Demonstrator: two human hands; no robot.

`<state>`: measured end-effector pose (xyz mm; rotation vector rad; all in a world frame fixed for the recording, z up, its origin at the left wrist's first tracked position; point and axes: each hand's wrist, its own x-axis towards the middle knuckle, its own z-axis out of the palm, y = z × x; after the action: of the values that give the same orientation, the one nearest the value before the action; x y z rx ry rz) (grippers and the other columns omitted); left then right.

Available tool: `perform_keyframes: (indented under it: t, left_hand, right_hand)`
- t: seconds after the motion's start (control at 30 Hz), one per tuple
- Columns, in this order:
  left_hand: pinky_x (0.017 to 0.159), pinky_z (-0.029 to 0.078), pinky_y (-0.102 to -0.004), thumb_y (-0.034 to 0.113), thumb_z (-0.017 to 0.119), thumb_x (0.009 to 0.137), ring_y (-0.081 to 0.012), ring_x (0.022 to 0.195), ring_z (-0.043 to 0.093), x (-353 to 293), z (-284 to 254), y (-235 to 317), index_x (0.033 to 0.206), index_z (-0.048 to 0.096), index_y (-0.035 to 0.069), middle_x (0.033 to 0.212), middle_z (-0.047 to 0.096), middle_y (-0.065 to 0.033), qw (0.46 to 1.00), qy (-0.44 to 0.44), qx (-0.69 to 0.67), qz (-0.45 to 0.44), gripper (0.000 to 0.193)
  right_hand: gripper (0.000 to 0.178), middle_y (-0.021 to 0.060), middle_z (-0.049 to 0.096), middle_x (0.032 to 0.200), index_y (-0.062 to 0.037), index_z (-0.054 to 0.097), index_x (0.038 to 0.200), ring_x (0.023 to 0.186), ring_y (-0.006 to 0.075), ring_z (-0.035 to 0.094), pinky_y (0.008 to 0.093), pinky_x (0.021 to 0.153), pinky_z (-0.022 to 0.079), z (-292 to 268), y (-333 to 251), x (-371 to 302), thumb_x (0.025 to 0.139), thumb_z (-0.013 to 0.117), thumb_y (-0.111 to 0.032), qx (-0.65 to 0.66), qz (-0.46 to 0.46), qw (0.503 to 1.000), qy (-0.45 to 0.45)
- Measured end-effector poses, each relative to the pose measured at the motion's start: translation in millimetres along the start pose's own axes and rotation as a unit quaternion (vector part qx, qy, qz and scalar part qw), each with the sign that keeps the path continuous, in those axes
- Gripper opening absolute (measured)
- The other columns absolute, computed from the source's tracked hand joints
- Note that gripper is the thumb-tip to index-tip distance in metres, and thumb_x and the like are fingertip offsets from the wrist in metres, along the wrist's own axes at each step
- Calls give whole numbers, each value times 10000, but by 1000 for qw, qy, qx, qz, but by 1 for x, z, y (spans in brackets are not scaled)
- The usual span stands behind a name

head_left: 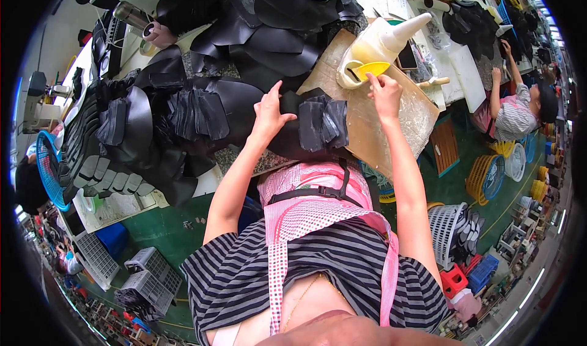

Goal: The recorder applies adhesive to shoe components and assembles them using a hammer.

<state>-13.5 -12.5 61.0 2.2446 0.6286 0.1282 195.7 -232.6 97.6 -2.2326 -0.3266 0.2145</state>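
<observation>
My right hand (385,95) pinches a flat yellow scraper (372,70) at the cut-open mouth of a white plastic bottle (380,40). The bottle lies tilted on a worn brown board (413,107), its spout pointing up and to the right; pale yellowish residue coats it. My left hand (269,115) is open, thumb and fingers spread, over the black sheet pieces on the table. Just right of it sits a stack of small black strips (323,123) on a larger black piece, close to the table's near edge. Whether the left fingertips touch the sheets, I cannot tell.
More black cut pieces (269,52) heap up at the back. Overlapping black parts (92,138) fan out at the left. A metal flask (131,14) stands at the far left. A wooden-handled tool (433,82) lies right of the board. Another person (516,104) works at the right.
</observation>
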Motion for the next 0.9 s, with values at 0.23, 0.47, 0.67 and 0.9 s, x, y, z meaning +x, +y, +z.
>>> perform_keyframes:
  t: [0.23,0.47,0.67,0.9]
  left_hand:
    - [709,506,-324,54,761,730,-279,817,678,-20,-18,-15,914,674,-9,850,682,-140,985,-24,-135,106,213]
    - [710,487,-232,-31,643,870,-79,777,624,-84,-41,-16,979,660,13,860,699,-52,949,100,-296,-45,119]
    - [556,313,-195,105,645,945,-9,631,397,-127,26,-44,997,585,76,716,506,85,746,465,-423,-222,84]
    - [952,451,-306,62,787,776,-189,1102,522,-116,39,-55,1287,441,35,1225,513,-116,674,571,-368,-292,617]
  right_hand:
    - [377,57,645,662,15,718,922,518,101,615,226,466,429,-34,49,-50,985,573,-327,114,60,991,27]
    - [390,16,610,685,19,704,966,553,74,571,213,509,436,-47,58,-108,1026,498,-308,175,67,980,-62]
    - [322,33,625,726,26,696,954,588,88,589,228,546,466,-5,-9,-113,1023,500,-220,188,-15,968,-166]
    - [459,196,551,1180,54,511,1294,1030,287,620,328,810,538,151,-59,-99,882,660,-83,101,-210,913,-335]
